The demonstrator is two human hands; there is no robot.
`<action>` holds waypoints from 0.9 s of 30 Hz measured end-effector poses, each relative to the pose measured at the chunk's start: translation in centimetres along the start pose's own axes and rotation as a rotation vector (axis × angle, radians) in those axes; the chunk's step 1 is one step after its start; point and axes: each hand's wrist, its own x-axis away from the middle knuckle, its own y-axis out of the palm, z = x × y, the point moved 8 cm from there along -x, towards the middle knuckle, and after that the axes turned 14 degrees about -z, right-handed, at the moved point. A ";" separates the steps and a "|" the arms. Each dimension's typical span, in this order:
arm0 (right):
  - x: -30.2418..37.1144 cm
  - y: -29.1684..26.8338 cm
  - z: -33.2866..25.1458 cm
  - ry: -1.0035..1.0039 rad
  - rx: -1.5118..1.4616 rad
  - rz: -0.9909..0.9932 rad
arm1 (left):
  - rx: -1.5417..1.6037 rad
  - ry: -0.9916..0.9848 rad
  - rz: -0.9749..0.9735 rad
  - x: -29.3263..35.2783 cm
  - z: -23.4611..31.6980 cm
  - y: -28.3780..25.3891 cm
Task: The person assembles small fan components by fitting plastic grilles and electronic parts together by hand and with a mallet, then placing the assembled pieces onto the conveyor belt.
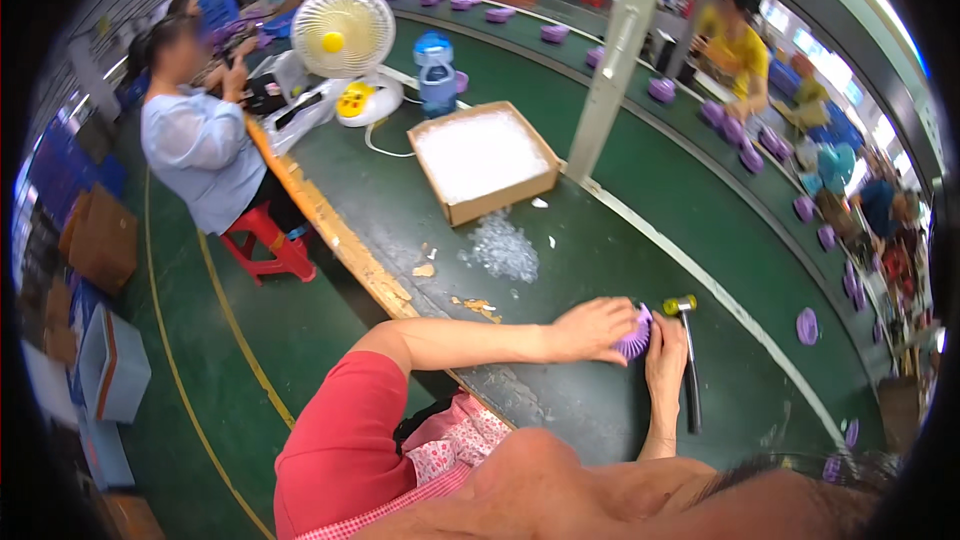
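A purple round part with ribs (633, 340) is at the table's near right, between my two hands. My left hand (592, 328) reaches across from the left with its fingers closed over the part's left side. From the right, my right hand (665, 360) grips the part's other edge with thumb and fingertips. Much of the part is hidden under the fingers. Just right of my right hand lies a small hammer (693, 380) with a yellow-tipped head and a black handle; neither hand is holding it.
An open carton (487, 155) of small clear pieces stands mid-table, a loose heap of clear pieces (503, 247) before it. Behind are a white fan (343, 32) and blue bottle (435, 75). A conveyor (720, 180) carries purple parts. A person sits left on a red stool (265, 245).
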 end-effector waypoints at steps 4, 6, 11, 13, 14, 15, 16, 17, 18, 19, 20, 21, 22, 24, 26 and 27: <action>-0.5 -2.9 -0.4 -0.030 0.217 0.240 | 0.029 -0.035 0.090 -0.2 -3.2 -2.2; -0.2 -4.0 1.5 0.122 0.388 0.231 | 0.019 -0.108 0.060 -0.5 -4.1 -2.4; 0.0 -2.0 6.9 0.297 0.485 0.092 | 0.026 -0.133 0.084 -0.6 -3.8 -2.5; 0.2 -2.1 6.3 0.277 0.399 0.117 | 0.051 -0.109 0.072 -0.5 -2.9 -2.1; 0.1 -2.5 5.6 0.274 0.295 0.113 | 0.052 -0.102 0.063 -0.4 -2.5 -1.8; 0.2 -2.8 4.8 0.291 0.215 0.101 | 0.050 -0.100 0.054 -0.4 -2.2 -1.7; 0.1 -3.5 3.4 0.298 0.133 0.085 | 0.060 -0.082 0.051 -0.4 -1.8 -1.6; 0.1 -4.6 1.8 0.205 0.097 0.137 | 0.062 -0.086 0.054 -0.5 -1.5 -1.6; 0.0 -6.1 -0.5 0.183 0.033 0.185 | 0.057 -0.071 0.048 -0.4 -1.3 -1.6; -0.1 -7.0 -2.3 0.159 -0.035 0.231 | 0.049 -0.058 0.043 -0.3 -1.2 -1.7; 0.2 -7.4 -3.2 0.066 -0.077 0.333 | 0.051 -0.060 0.046 -0.2 -1.1 -1.8; -0.1 -6.3 -3.1 0.081 -0.019 0.213 | 0.051 -0.061 0.055 -0.3 -1.2 -1.9; 0.0 -5.3 -2.9 0.098 0.042 0.100 | 0.052 -0.056 0.064 -0.5 -1.0 -1.9; -0.3 -2.7 -1.2 0.261 0.155 -0.101 | 0.069 -0.071 0.045 -0.3 -1.0 -1.9; -0.5 -3.4 -0.4 0.323 0.218 -0.068 | 0.114 -0.058 0.080 -0.1 -0.9 -2.8; -0.4 -3.6 -0.3 0.283 0.236 0.028 | 0.099 -0.082 0.088 0.5 -1.7 -3.0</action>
